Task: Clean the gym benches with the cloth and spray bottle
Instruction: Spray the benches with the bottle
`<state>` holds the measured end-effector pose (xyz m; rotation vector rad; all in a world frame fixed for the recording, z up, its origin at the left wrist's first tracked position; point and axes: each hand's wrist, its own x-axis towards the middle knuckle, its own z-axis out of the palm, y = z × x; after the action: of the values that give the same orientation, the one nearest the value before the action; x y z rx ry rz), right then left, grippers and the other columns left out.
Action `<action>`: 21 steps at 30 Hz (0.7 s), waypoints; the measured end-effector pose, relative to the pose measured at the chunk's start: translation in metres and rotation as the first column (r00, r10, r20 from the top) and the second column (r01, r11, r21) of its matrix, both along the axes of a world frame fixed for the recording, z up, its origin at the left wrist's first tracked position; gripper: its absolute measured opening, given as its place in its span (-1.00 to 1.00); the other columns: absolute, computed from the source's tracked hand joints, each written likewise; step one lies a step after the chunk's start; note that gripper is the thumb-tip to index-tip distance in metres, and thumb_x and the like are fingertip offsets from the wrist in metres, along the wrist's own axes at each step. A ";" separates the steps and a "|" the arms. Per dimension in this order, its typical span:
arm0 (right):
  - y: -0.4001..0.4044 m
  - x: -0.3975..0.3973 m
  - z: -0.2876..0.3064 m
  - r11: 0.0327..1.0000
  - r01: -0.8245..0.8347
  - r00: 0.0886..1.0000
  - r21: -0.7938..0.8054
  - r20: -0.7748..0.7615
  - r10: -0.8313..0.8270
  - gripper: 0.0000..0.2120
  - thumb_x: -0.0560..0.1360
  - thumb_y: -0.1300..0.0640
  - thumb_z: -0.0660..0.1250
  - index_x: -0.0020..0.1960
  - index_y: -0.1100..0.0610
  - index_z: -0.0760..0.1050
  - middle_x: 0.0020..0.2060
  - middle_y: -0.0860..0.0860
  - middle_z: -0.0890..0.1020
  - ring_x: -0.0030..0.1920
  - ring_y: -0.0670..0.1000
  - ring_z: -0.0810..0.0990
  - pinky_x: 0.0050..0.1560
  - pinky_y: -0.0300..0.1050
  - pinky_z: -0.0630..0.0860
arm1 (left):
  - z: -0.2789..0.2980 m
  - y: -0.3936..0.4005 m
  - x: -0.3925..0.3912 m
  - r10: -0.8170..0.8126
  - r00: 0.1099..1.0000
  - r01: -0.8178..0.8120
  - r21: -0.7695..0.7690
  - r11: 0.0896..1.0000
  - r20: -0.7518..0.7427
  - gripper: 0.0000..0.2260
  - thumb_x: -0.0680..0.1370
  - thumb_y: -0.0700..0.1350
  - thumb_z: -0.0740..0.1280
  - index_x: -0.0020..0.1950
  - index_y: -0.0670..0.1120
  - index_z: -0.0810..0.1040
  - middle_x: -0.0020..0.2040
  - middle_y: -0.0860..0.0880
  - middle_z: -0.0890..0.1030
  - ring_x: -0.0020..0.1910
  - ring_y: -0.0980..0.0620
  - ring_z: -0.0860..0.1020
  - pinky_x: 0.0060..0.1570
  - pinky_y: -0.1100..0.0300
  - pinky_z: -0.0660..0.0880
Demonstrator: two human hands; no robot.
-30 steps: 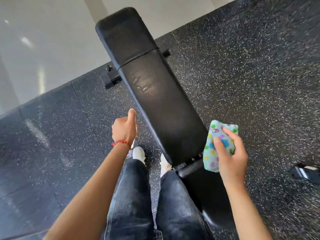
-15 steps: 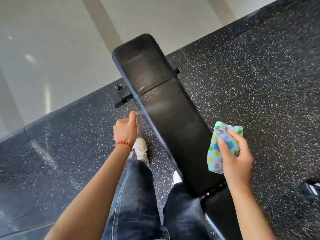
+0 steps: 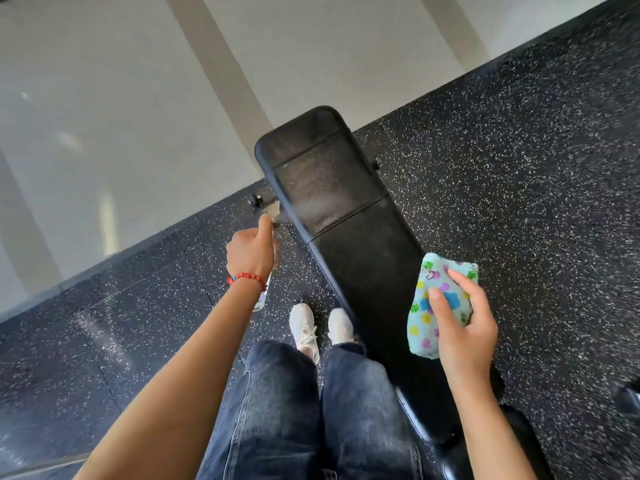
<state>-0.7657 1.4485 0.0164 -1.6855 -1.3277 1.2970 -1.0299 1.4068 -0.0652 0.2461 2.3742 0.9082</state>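
Note:
A long black padded gym bench (image 3: pixel 360 247) runs from the frame's centre down to the lower right. My left hand (image 3: pixel 251 252) is curled round a small clear spray bottle (image 3: pixel 260 299), mostly hidden under the hand, with its nozzle beside the bench's left edge. A white mist hangs over the pad at the seam. My right hand (image 3: pixel 460 327) holds a folded light-blue cloth (image 3: pixel 433 299) with coloured prints just off the bench's right side, above the floor.
The bench stands on black speckled rubber flooring (image 3: pixel 519 202). A pale smooth floor (image 3: pixel 121 116) begins beyond its far end. My legs in dark jeans and white shoes (image 3: pixel 304 327) stand to the left of the bench. A dark object (image 3: pixel 628 400) lies at the right edge.
The view has shifted along the bench toward its far end. My left hand has moved up along the bench's left edge, and spray mist now shows over the pad. The cloth stays in my right hand.

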 end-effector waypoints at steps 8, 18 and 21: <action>0.039 -0.040 -0.008 0.996 -0.084 0.996 -0.015 -0.020 0.083 -0.72 0.45 0.15 0.39 0.02 -0.21 0.51 0.00 -0.24 0.55 -0.05 -0.34 0.55 -0.21 -0.49 0.47 | 0.000 0.022 -0.029 0.050 0.998 -0.051 -0.035 0.998 -0.029 -0.49 0.40 0.28 0.09 -0.64 -0.01 0.23 -0.66 0.06 0.30 -0.60 0.05 0.24 -0.48 0.23 0.20; 0.087 -0.084 -0.011 0.974 -0.226 0.974 -0.035 -0.045 0.224 -0.72 0.44 0.12 0.40 0.03 -0.22 0.50 0.00 -0.25 0.56 -0.03 -0.31 0.56 -0.19 -0.46 0.49 | 0.012 0.048 -0.063 0.239 0.971 -0.239 0.017 0.971 0.005 -0.50 0.38 0.13 0.13 -0.71 -0.05 0.16 -0.71 0.08 0.19 -0.60 0.05 0.14 -0.48 0.21 0.11; 0.096 -0.100 -0.008 0.960 -0.279 0.960 -0.035 -0.050 0.277 -0.73 0.44 0.11 0.39 0.04 -0.22 0.51 -0.02 -0.29 0.56 -0.03 -0.30 0.56 -0.19 -0.45 0.50 | 0.018 0.045 -0.072 0.298 0.954 -0.299 0.041 0.953 0.025 -0.45 0.47 0.15 0.16 -0.68 -0.02 0.15 -0.75 0.07 0.22 -0.67 0.14 0.15 -0.48 0.20 0.11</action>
<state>-0.8656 1.5441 0.0088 -1.5261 -1.5629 1.5213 -1.1023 1.4522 -0.0471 -0.1096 2.4150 1.0956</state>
